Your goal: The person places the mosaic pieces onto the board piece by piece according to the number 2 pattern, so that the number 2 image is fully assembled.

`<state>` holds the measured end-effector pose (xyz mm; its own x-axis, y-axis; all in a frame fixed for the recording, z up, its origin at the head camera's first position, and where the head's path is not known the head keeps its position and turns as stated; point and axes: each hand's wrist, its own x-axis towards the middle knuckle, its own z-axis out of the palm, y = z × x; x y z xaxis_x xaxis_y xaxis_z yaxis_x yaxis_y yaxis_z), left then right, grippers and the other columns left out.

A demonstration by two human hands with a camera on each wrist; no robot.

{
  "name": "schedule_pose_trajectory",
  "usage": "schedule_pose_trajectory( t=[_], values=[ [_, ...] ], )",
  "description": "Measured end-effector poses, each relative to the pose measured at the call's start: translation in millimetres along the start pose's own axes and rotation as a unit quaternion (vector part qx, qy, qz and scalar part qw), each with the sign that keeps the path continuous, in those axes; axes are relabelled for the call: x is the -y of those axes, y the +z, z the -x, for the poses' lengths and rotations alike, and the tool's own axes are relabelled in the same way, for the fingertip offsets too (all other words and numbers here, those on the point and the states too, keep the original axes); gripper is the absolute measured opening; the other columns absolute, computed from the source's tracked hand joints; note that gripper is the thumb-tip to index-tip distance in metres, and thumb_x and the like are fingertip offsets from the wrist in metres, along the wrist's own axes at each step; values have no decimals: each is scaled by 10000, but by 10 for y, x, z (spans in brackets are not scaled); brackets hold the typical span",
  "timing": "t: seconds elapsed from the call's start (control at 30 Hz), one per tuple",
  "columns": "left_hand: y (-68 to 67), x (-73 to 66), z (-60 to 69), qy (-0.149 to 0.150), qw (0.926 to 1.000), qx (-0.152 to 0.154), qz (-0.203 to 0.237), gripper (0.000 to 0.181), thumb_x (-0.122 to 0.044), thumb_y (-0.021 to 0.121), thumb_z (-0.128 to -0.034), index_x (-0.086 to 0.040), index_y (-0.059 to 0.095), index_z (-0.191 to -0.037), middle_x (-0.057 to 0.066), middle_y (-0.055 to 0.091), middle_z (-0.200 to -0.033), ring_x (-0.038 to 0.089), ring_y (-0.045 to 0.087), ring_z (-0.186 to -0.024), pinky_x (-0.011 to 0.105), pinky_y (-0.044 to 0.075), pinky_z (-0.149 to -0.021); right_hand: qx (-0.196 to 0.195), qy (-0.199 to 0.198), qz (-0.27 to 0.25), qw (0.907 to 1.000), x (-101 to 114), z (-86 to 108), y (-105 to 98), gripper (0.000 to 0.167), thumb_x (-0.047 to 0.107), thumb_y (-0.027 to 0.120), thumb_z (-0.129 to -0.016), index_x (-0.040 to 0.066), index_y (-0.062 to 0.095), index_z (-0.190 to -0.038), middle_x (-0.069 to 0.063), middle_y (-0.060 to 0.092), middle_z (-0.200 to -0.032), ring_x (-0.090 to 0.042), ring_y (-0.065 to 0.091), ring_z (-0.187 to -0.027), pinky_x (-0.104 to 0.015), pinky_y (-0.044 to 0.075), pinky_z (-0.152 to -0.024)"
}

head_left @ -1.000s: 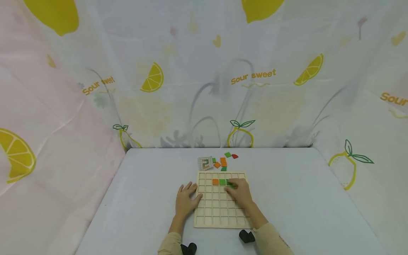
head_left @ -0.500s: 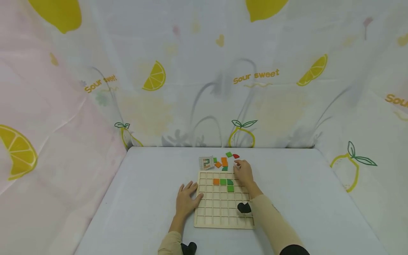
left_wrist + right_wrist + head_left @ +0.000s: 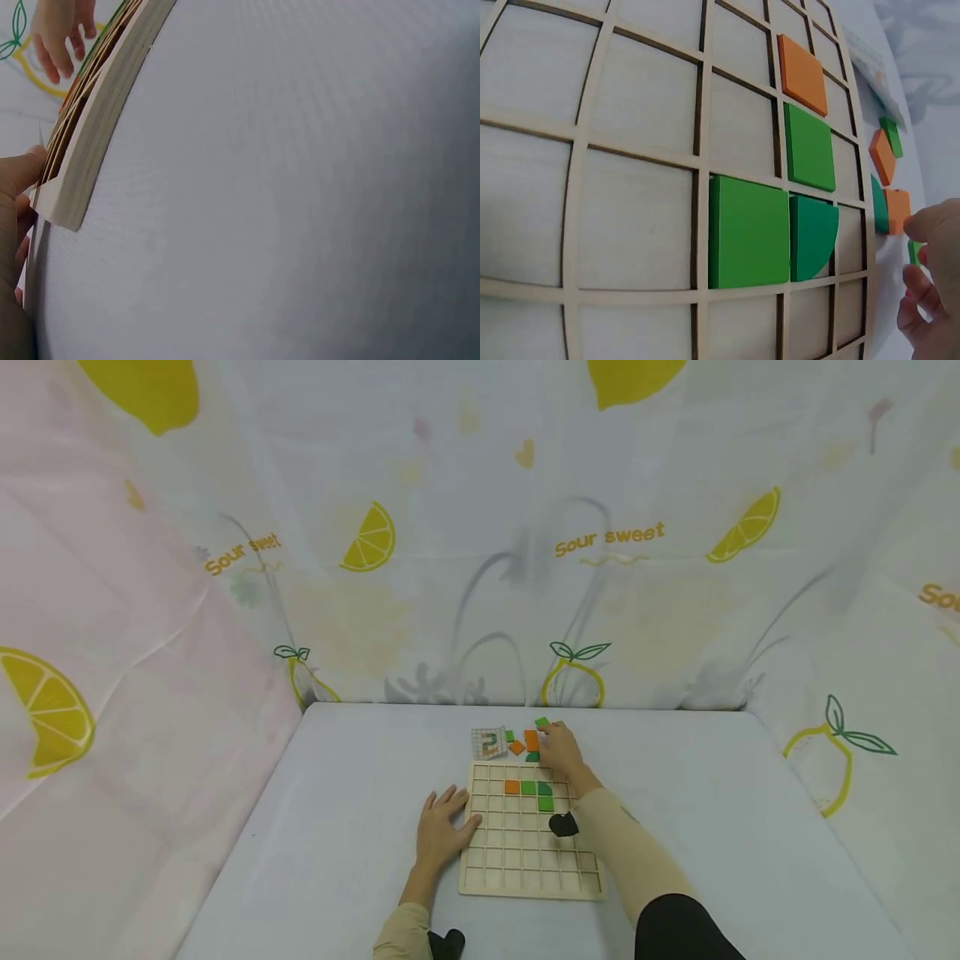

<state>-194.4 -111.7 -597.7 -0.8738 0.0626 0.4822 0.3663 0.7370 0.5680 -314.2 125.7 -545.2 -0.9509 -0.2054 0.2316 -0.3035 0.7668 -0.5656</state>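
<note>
A wooden grid board (image 3: 510,852) lies on the table. Set in its cells are an orange square tile (image 3: 802,73), two green square tiles, one upper (image 3: 810,148) and one lower (image 3: 748,232), and a dark green quarter-round tile (image 3: 812,238). My left hand (image 3: 439,828) rests at the board's left edge, thumb on the rim. Past the far edge, my right hand (image 3: 561,750) is over the loose pieces with fingers loosely bent, near a green tile (image 3: 542,722) and orange tiles (image 3: 532,741). Nothing shows held in it; the red piece is hidden behind it.
A small printed pattern card (image 3: 489,743) lies behind the board. Near it are an orange tile (image 3: 517,748), a small green tile (image 3: 510,736) and a dark green curved piece (image 3: 532,757). The white table (image 3: 337,827) ends at a lemon-print cloth.
My right hand has let go of the dark green quarter-round tile in its cell and moved away to the loose pieces beyond the board. My left hand stays at the board's edge.
</note>
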Motion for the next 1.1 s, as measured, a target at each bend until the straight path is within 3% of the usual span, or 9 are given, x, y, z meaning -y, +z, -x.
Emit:
schedule_pose_trajectory(
  t=[0.2,0.4,0.53,0.7,0.9,1.03,1.1],
  values=[
    [6,10,2,205,9995,-245,49,432,-257,754,-719,16,696,-1047,151,695,-1050,347,612,-1075,562,362,-1020,327,31,-107,9994,68,-28,89,236,35,572,-885,-86,638,-1076,-228,626,-999,-355,568,-922,-453,529,-755],
    [17,7,15,479,9973,-564,29,433,-316,725,-760,13,697,-1040,148,701,-1029,320,625,-1054,520,370,-1026,267,401,302,9984,108,-15,189,244,129,635,-880,-33,655,-1061,-212,608,-1060,-342,574,-954,-434,527,-807],
    [11,3,6,317,9987,-382,95,426,-268,738,-730,25,696,-1036,167,694,-1039,357,620,-1055,568,367,-1009,53,735,244,9970,157,9,226,247,144,625,-884,-21,651,-1066,-237,567,-1066,-368,576,-917,-447,536,-745],
    [-24,-19,-8,54,10000,-57,52,430,-244,749,-712,15,697,-1051,148,691,-1068,342,609,-1088,561,356,-1033,-162,751,182,9969,162,40,233,252,140,624,-872,-19,650,-1066,-216,570,-1041,-351,582,-897,-433,539,-732],
    [-43,-41,-8,9,10000,28,23,432,-259,750,-720,3,698,-1060,133,689,-1083,329,600,-1107,545,348,-1048,-227,409,-517,9976,-68,21,303,302,155,623,-842,-75,628,-1038,-230,584,-949,-374,558,-886,-490,505,-780],
    [-32,-32,-8,1,10000,4,39,430,-258,748,-720,3,698,-1058,133,689,-1084,330,602,-1104,550,349,-1045,-330,127,-851,9957,-457,-74,536,405,382,668,-821,6,580,-945,-145,538,-820,-262,495,-696,-378,461,-579],
    [-27,-26,-8,7,10000,-3,19,432,-261,744,-721,1,697,-1061,131,688,-1087,326,603,-1103,548,352,-1043,-156,446,-815,9955,-475,-91,547,452,427,709,-784,28,552,-926,-120,528,-787,-234,475,-653,-365,437,-544]
  ],
)
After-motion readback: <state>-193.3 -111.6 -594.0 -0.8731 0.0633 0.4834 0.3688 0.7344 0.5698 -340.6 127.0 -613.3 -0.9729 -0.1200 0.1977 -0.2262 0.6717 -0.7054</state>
